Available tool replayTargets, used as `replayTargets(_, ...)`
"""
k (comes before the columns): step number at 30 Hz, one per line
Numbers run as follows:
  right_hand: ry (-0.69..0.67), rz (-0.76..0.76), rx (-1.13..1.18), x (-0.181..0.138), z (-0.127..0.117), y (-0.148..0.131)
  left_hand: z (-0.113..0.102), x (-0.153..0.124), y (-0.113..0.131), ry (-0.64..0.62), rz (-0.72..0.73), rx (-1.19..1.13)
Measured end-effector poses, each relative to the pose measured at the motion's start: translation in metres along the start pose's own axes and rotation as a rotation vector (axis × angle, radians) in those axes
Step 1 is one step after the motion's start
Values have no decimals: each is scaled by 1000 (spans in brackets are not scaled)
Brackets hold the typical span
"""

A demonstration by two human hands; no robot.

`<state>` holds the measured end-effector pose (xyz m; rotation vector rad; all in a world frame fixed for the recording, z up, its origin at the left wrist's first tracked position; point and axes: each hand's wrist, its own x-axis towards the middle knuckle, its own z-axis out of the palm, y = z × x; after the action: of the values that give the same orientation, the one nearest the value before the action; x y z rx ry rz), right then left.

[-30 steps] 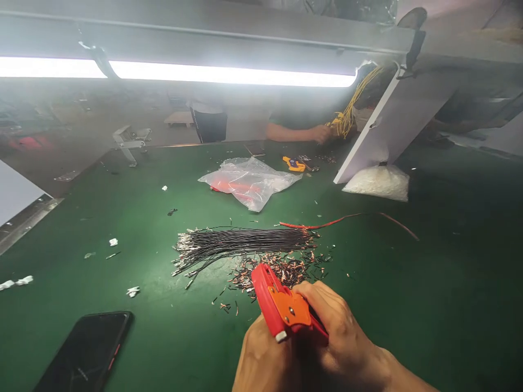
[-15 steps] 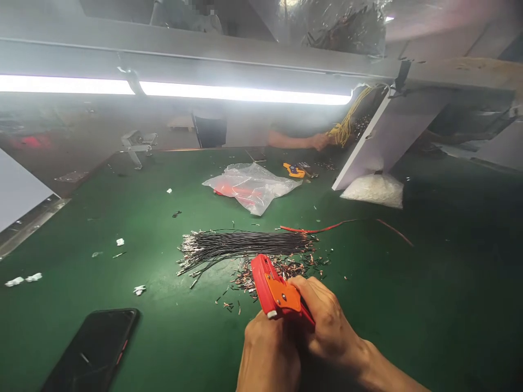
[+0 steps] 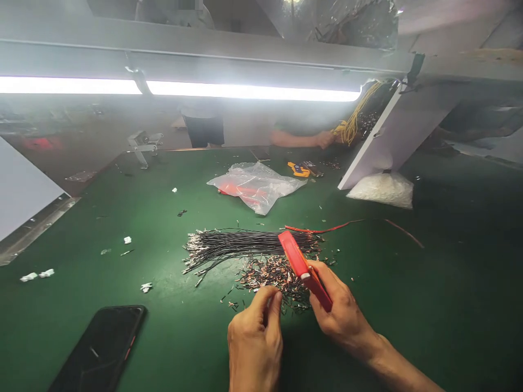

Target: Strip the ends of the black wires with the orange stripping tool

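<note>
My right hand (image 3: 346, 311) is wrapped round red wire strippers (image 3: 297, 257) with an orange part, their head pointing up and away to the left. Thumb and fingertip of my left hand (image 3: 256, 333) meet in a pinch; whatever is between them is too small or hidden to see. Just beyond both hands lies a heap of short black wire offcuts with copper ends (image 3: 267, 272). Behind that heap stretches a bundle of black wires (image 3: 241, 242), with silvery terminals at its left end. The strippers' head overlaps the bundle's right part in view.
A black phone (image 3: 100, 348) lies front left. A clear plastic bag with something red inside (image 3: 257, 188) and a yellow tool (image 3: 299, 169) sit farther back. Near the slanted white panel (image 3: 376, 136) is a bag of white pieces (image 3: 382, 190). Across the table, another person's hand (image 3: 326, 139) is near yellow wires.
My hands have come apart. The strippers have moved right and forward, turned more edge-on. My left hand has drawn away from under them, its pinch now showing.
</note>
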<state>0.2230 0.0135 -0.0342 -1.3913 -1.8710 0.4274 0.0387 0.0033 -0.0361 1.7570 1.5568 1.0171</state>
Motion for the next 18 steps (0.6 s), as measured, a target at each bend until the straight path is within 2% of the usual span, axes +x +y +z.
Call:
replayTargets(2,-34,49,145,-1,-2,-3,-1,2,3,18,-76,-114)
replayTargets(6,-157,227,759,-1,-10,-8,-4,3,12,96,-182,-240)
replayTargets(8,-225,294,1013,0,-14,-11,-8,4,17,90,-187,-273)
replayTargets(10,-279,344,1195,-1,-16,-16,-12,4,22,122,-164,-267)
replayTargets(14,-337,413,1447,-7,-10,-23,-17,4,28,315,-83,-169)
replayTargets(18,-409,445,1633,-18,4,-27,-15,4,25,411,139,-66)
